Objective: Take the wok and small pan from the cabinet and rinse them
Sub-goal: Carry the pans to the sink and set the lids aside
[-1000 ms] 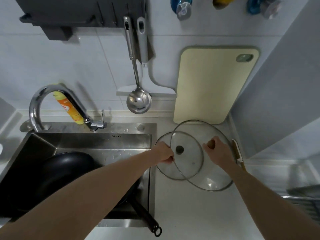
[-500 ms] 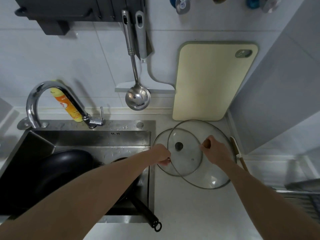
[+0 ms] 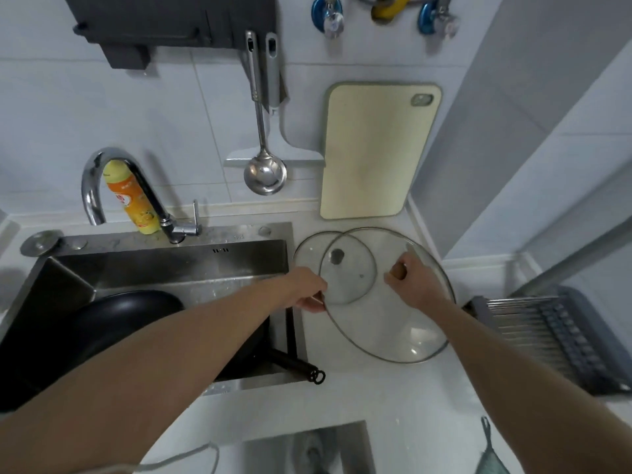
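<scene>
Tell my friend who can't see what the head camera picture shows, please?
Two bare arms reach over a white kitchen counter: the right hand holds the knob of a large glass lid, the left hand grips its rim. A smaller glass lid lies beneath. Black pans sit in the steel sink.

Orange bottle (image 3: 135, 200) bears a label — print too blurred to read.

counter (image 3: 393, 398) | large glass lid (image 3: 410, 340), small glass lid (image 3: 309, 254), drying rack (image 3: 554, 336)
</scene>
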Available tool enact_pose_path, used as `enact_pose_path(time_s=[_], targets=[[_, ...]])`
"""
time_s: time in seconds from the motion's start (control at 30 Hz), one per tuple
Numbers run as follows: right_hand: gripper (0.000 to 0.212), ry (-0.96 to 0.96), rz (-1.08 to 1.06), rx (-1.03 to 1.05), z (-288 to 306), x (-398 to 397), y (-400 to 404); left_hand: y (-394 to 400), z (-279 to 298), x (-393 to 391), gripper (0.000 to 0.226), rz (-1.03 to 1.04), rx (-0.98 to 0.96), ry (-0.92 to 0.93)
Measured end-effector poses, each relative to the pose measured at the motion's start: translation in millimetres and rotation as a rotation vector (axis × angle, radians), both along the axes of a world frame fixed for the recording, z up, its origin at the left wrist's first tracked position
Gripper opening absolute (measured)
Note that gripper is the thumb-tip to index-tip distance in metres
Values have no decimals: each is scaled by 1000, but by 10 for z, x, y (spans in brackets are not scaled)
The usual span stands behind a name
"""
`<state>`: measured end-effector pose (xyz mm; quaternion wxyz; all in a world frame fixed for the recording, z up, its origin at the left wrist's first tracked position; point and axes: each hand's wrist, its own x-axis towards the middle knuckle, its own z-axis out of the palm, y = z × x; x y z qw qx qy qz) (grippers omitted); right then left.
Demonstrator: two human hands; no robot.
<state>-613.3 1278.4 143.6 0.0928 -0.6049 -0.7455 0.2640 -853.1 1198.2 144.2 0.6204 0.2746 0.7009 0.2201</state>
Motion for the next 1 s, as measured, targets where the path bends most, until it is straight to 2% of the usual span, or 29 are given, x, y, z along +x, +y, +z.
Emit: enact_pose_path(time_s=[0.13,0.27,0.43,0.67,0.9,1.0], targets=[[30,-39,-116,15,-21,379,-435,-227,-29,327,17,-131,-22,8],[25,-72,-117,20,-89,605,-645,-270,-137,560,6,-172,-29,98],[29,-121,-140,-74,-371,707,-707,-208,-353,659,8,-239,-82,190],[31,-192,-120,-94,-545,660,-691,-99,-552,648,12,-244,-106,247],[37,-196,-132,-107,-655,582,-646,-63,-686,600,22,-223,-122,175],[57,-274,-133,-106,-586,588,-645,-120,-614,562,14,-178,-128,117]])
